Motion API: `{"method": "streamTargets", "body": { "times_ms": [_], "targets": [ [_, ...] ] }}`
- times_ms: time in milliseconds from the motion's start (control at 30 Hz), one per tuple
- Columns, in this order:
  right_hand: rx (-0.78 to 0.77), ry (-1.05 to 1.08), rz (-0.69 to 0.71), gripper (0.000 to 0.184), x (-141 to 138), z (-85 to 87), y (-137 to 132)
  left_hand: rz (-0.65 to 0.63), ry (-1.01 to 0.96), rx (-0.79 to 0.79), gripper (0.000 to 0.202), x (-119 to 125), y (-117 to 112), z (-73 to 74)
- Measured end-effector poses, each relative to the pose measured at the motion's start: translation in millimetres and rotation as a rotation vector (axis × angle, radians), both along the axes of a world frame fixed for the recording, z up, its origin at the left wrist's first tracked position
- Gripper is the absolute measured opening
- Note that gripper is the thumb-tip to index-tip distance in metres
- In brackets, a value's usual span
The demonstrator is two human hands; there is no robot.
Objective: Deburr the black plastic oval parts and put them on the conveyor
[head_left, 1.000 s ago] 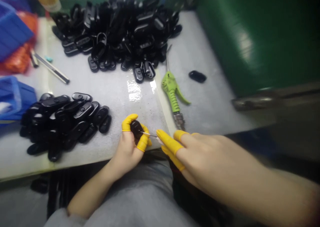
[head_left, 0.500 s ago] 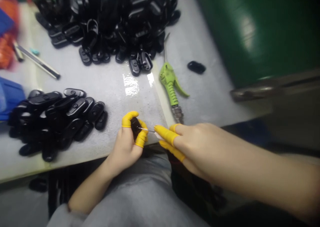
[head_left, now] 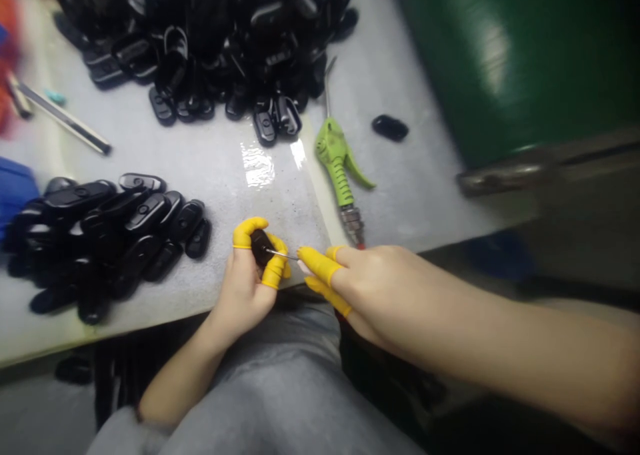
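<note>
My left hand, with yellow finger cots on thumb and fingers, pinches a small black plastic part at the table's front edge. My right hand, also in yellow cots, holds a thin metal blade whose tip touches the part. A low pile of black oval parts lies to the left of my left hand. A large heap of the same black parts fills the back of the table.
A green air blow gun lies just beyond my right hand. One loose black part sits at the right. A green machine body walls off the right side. A thin metal rod and a blue bin are at the left.
The view has drifted down and right, so table items sit higher and further left in the picture. Both hands keep their grip, the blade still against the part.
</note>
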State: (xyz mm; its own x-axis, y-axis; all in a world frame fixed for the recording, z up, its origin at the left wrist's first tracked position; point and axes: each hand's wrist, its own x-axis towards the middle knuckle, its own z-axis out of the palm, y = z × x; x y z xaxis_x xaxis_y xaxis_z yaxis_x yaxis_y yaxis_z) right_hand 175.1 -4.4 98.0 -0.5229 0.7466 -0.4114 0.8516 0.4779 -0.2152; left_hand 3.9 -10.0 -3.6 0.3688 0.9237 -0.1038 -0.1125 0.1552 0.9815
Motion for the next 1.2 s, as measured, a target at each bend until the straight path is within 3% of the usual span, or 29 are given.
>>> {"method": "streamTargets", "body": {
  "times_ms": [67,133,333,400,500,600,667,800,867,933,1000,1133,1200],
  "targets": [
    [0.033,-0.03,0.107,0.011,1.5,2.5,2.6,-0.003,0.004,0.009,0.035,0.2,0.6,0.8],
    [0.045,-0.034,0.128,0.012,1.3,3.8,3.2,0.002,0.012,0.016,0.034,0.2,1.2,1.5],
    [-0.189,0.222,-0.236,0.018,-4.6,-2.7,-4.3,0.007,0.036,0.028,0.035,-0.4,2.0,2.7],
    [-0.211,0.245,-0.254,0.02,-4.7,-5.2,-5.5,0.01,0.041,0.029,0.035,-0.3,2.5,3.0],
    [-0.049,0.107,-0.074,0.014,-2.1,-6.2,-5.6,0.011,0.032,0.042,0.034,0.3,3.3,3.8],
    [0.151,-0.049,0.16,0.02,1.1,-5.3,-5.9,0.016,0.035,0.051,0.033,1.3,3.6,4.7],
    [0.176,-0.068,0.195,0.022,1.4,-5.4,-6.8,0.025,0.032,0.05,0.033,1.7,3.5,4.8],
    [-0.055,0.124,-0.086,0.011,-3.1,-7.5,-8.2,0.035,0.037,0.06,0.034,1.5,3.0,3.5],
    [-0.237,0.259,-0.261,0.015,-5.6,-8.2,-8.1,0.045,0.067,0.07,0.034,1.1,2.8,3.0],
    [-0.338,0.341,-0.334,0.021,-6.0,-9.7,-8.3,0.059,0.087,0.077,0.035,1.0,2.6,2.9],
    [-0.246,0.319,-0.272,0.021,-3.7,-12.9,-10.0,0.06,0.072,0.076,0.035,1.4,2.6,3.2],
    [0.207,0.075,0.096,0.024,4.8,-22.2,-16.0,0.043,0.018,0.074,0.033,2.9,3.1,4.6],
    [0.38,0.005,0.217,0.031,7.6,-25.3,-17.4,0.054,0.015,0.066,0.033,3.4,3.6,5.5]
  ]
}}
